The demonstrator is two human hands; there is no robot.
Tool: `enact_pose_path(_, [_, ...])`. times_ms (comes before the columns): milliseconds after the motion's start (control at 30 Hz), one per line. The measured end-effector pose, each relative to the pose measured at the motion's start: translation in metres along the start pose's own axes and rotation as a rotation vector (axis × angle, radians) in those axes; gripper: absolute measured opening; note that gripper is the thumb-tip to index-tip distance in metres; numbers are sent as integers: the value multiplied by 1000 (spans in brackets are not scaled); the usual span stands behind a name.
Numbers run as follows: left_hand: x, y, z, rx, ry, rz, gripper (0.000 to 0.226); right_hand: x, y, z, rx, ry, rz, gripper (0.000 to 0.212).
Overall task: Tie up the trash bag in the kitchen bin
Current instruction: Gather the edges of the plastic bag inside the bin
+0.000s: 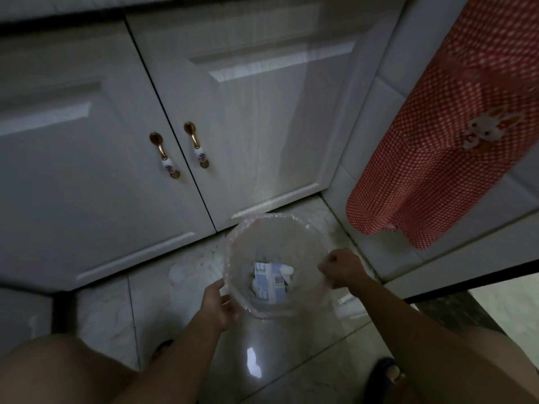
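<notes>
A small round bin [264, 228] stands on the tiled floor in front of the cabinet, lined with a clear trash bag [233, 243] folded over its rim. Blue and white cartons [269, 282] lie at the bottom. My left hand [220, 304] is at the near-left rim, fingers curled around the bag's edge. My right hand [341, 268] is a fist at the right rim, pinching the bag's edge.
White cabinet doors with gold handles [180, 150] stand just behind the bin. A red dotted cloth [437, 147] hangs at the right against a tiled wall. My knees and a dark slipper [382, 374] are at the bottom. A glossy tiled floor [291, 360] surrounds the bin.
</notes>
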State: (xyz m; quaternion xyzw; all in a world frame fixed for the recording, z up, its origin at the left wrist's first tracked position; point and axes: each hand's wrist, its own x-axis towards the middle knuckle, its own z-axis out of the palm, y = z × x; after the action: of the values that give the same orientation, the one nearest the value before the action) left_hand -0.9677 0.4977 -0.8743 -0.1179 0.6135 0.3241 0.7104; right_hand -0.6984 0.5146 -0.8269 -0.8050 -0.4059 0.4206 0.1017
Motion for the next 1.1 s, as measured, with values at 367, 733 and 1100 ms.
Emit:
enact_pose_path(367, [-15,2,-9,119,-40,169,28,-10,-7,-2,-2,0,5,20])
enact_pose_path(733, [-32,7,-2,270,197,273,6,-24,-2,-2,6,-4,51,19])
enact_pose_path(1100, [-37,20,18,350,238,491,6,-33,5,5,25,13,66,20])
